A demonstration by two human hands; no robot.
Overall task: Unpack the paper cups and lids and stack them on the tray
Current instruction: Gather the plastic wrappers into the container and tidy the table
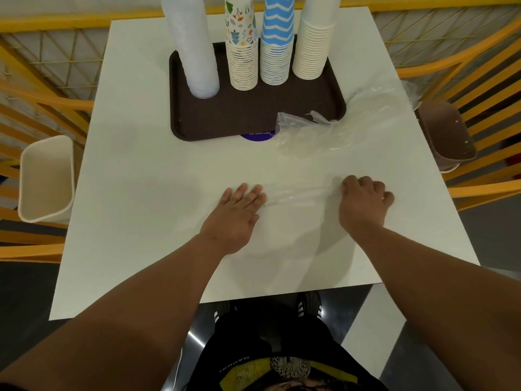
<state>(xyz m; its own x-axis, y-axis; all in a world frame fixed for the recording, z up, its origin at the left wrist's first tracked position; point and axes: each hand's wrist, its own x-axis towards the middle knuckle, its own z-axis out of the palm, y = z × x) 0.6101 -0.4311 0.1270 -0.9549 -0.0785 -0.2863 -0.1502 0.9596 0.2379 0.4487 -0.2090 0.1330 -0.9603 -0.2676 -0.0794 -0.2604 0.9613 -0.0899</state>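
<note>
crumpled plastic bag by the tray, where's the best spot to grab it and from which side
Probably pinch the raised crumpled edge of the plastic bag near the tray corner, coming from above on the near side. That edge stands off the table; the rest lies flat.

Dark brown tray [214, 119]; blue-white zigzag cups [277, 29]; multicolour doodle cups [241, 26]; plain white cups [314, 46]

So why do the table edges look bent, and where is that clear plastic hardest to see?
Head view: the wide-angle lens bows the white table outward; the plastic wrapper between the left hand and right hand nearly vanishes, betrayed only by faint glare; soft shadows fall beside both hands.
</note>
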